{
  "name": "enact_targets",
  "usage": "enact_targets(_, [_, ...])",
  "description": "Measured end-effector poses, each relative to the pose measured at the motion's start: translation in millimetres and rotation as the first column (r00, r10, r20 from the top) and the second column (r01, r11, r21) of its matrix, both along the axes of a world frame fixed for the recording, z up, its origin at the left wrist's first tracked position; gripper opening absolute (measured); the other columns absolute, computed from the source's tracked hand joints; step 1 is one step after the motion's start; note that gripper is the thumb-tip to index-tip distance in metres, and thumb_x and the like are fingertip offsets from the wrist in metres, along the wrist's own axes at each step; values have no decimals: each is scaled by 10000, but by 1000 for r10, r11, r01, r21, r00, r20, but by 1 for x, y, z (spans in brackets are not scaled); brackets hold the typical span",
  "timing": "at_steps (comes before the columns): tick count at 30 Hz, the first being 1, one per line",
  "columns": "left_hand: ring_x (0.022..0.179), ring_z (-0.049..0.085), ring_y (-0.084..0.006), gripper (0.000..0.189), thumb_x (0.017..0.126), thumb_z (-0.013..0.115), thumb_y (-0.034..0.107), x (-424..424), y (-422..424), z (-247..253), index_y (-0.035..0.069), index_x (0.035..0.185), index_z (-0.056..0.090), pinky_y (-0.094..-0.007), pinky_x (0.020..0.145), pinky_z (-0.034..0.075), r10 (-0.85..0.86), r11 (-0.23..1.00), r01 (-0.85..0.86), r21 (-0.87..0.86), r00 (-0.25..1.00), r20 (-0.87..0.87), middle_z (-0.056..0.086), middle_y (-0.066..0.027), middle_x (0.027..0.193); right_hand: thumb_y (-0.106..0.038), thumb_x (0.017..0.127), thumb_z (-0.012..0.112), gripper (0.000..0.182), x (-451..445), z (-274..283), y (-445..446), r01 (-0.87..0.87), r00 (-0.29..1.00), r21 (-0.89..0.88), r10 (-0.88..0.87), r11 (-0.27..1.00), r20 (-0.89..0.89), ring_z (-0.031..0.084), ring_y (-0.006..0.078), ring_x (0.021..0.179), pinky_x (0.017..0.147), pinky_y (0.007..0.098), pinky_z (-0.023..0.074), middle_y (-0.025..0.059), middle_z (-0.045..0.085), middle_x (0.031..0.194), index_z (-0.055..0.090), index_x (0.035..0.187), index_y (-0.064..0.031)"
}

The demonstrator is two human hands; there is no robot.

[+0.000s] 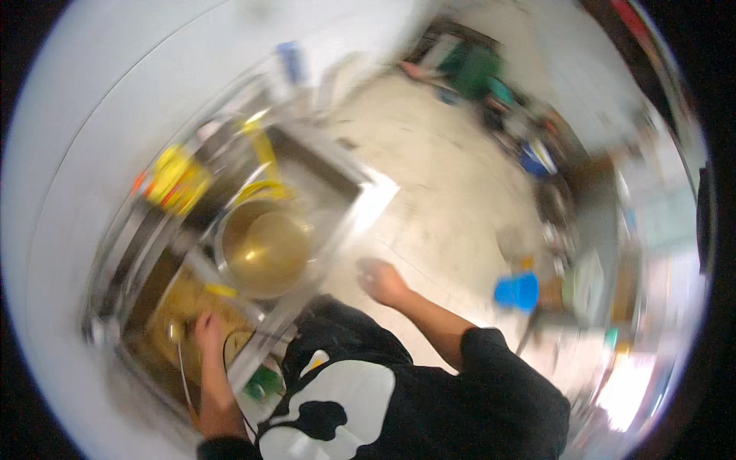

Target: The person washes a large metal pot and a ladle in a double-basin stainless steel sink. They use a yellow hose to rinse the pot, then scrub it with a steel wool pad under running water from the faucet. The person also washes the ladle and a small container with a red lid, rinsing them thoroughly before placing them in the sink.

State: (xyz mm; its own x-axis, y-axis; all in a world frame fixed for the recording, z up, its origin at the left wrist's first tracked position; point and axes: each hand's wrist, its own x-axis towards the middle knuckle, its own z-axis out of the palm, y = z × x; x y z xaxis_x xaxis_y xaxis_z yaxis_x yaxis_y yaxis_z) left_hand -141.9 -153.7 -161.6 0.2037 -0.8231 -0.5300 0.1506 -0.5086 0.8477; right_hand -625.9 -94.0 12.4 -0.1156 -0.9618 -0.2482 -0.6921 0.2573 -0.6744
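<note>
My left hand (208, 332) is over the near basin of a metal double sink (138, 299), beside a long-handled metal utensil (175, 333). Murky yellowish-brown liquid shows in that basin. My right hand (380, 282) hangs above the floor, to the right of the sink, with its fingers curled; blur hides whether it holds anything. A large round metal pot (264, 247) stands in the other basin and looks wet inside. A yellow hose (261, 190) lies behind the pot. On the sink's back ledge is a yellow packet (178, 181).
A blue bucket (517, 291) stands on the right. Blurred containers and a dark green object (471, 69) line the far side of the pale floor (437, 190). A dark cable (225, 356) loops by the sink's near edge, near a green item (264, 382).
</note>
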Motion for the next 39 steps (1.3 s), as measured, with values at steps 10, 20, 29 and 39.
enact_targets(10, [595,418,-131,113,932,500,118,24,15,43,34,911,574,-291,528,355,-430,901,390,192,732,529,485,-25,702,-367,737,690,393,-83,-193,377,583,810,566,-469,584,-351,660,383,838,768,437,524,222,692,849,716,808,19])
enact_targets(20, [556,487,-198,216,955,502,147,-179,70,50,73,753,523,-333,502,356,-884,436,711,552,226,408,438,-55,566,-358,756,725,437,-127,-170,488,571,499,765,-866,297,-37,681,276,719,643,398,564,181,704,869,708,939,39])
enact_targets(29, [572,480,-197,200,944,504,180,-419,85,66,77,776,542,-338,514,365,-947,56,830,555,-131,293,454,-48,603,-324,802,612,320,-236,-177,623,866,320,372,-942,333,97,623,272,541,592,413,520,135,656,654,687,736,-20])
enact_targets(39, [603,475,-169,155,924,509,218,-701,134,96,117,850,601,-321,524,368,-870,-293,818,496,-443,217,482,-10,663,-201,838,680,270,-167,-184,754,594,-592,688,-806,-418,22,590,257,501,475,396,468,160,630,653,628,743,46])
